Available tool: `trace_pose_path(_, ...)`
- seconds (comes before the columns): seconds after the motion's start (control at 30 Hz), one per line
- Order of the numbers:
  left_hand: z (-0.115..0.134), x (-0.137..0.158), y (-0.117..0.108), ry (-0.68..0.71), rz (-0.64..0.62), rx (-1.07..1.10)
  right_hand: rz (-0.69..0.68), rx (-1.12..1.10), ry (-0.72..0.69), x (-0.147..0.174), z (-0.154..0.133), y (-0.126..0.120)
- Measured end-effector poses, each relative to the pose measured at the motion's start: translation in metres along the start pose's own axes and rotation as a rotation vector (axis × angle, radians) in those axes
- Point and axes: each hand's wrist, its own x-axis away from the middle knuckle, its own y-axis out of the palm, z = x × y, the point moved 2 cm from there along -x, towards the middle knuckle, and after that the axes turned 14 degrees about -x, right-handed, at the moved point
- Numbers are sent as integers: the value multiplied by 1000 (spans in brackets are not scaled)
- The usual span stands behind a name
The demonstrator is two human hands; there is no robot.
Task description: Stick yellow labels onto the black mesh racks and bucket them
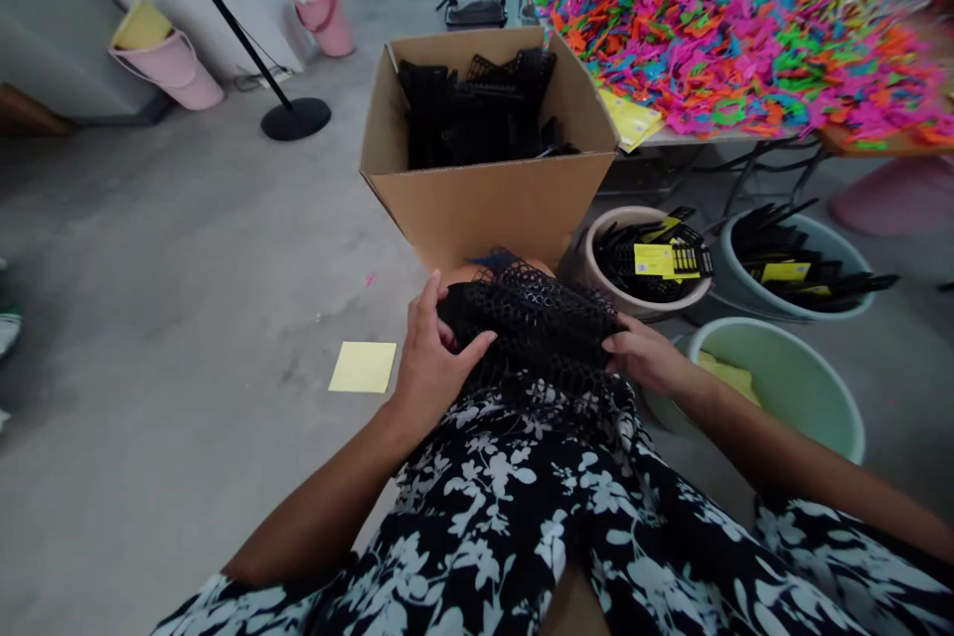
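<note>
A black mesh piece (541, 318) with round holes lies across my lap, on the dark cloth with white flower print. My left hand (432, 358) grips its left end, fingers behind and thumb over the front. At the opposite end, my right hand (642, 352) pinches the mesh between thumb and fingers. Folds hide whether anything is inside it. Just past my knees stands an open cardboard box (492, 199), holding a heap of black mesh and plastic items (473, 114).
At right are a beige bucket (596, 263) and a blue bucket (857, 293), with black items and yellow cards, plus a green bucket (812, 388). Colourful plastic pieces (715, 30) cover a table behind. A yellow paper (363, 367) lies on the floor; a black pole base (296, 119) stands farther left.
</note>
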Motion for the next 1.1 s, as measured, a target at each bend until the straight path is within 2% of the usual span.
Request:
trace_pose_path(0.1, 18, 11, -15, 19, -13, -3, -44, -122, 50, 8, 8, 3)
trace_pose_path(0.17, 21, 13, -18, 36, -2, 5, -56, -158, 76, 8, 13, 6)
trace_pose_path(0.3, 2, 11, 1, -18, -76, -44, -20, -68, 200, -3, 14, 9)
trace_pose_path(0.4, -15, 13, 18, -78, -111, -103, 7, 144, 285, -12, 3, 2)
trace_pose_path(0.47, -18, 16, 20, -89, -63, -126, 66, 330, 214, -16, -7, -5)
trace_pose_path(0.53, -15, 19, 19, -89, -12, -148, 139, 511, 55, -17, -16, -9)
trace_pose_path(0.63, -9, 22, 18, -85, 37, -209, 130, 714, -183, -18, -21, -3)
trace_pose_path(0.7, -7, 23, 20, -64, 64, -274, 103, 817, -245, -18, -18, 3)
trace_pose_path(0.77, -7, 23, 24, -32, 79, -341, 131, 873, -261, -19, -16, 7)
trace_pose_path(0.9, -6, 23, 30, 30, 87, -435, 158, 775, -285, -20, -26, 5)
trace_pose_path(1.0, -4, 30, 27, 68, 87, -422, 152, 491, -216, -10, -40, 0)
trace_pose_path(1.1, -13, 38, 17, 91, 104, -292, 211, 210, -131, 10, -50, -5)
